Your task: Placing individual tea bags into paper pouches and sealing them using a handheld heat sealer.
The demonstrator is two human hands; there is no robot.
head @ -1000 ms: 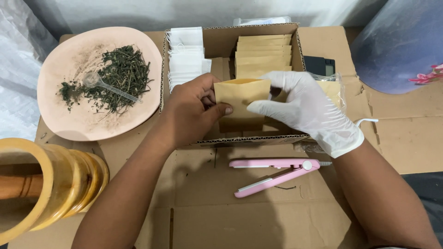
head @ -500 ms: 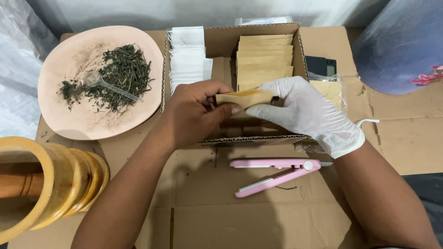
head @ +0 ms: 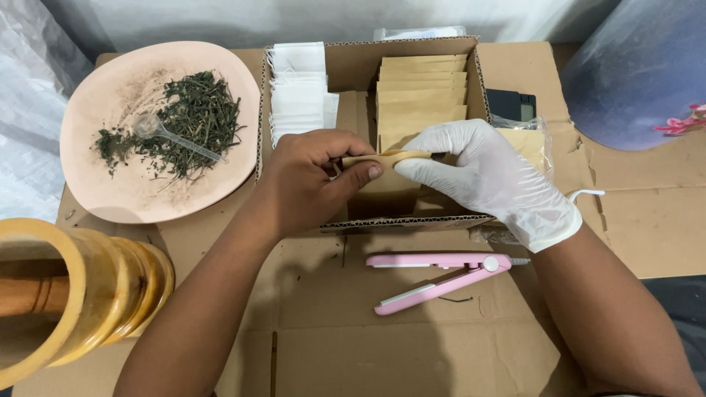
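Currently I hold a flat tan kraft-paper pouch (head: 388,157) edge-on above the open brown cardboard box (head: 482,81), one end in each hand. My bare left hand (head: 312,180) grasps the left end, thumb pressed beneath and fingers curled over the top. My right hand (head: 489,173), in a white disposable glove, pinches the right end between thumb and forefinger. Judging by the bowed upper edge, this two-sided grip spreads the pouch mouth open.

Inside the box, a stack of matching tan pouches (head: 423,92) fills the right compartment, and a stack of white filter bags with strings (head: 298,92) fills the left. Both stacks lie just behind my hands.

A pink plate (head: 95,184) of dried green herb (head: 187,121) sits left of the box, with a clear plastic spoon (head: 165,136) lying in the herb. A pink handheld heat sealer (head: 437,276) lies on the flattened cardboard sheet (head: 412,353) near my wrists, its jaws parted. A yellow wooden mortar (head: 70,301) stands at lower left. A small black digital scale (head: 511,106) rests right of the box, partly hidden by a clear bag.
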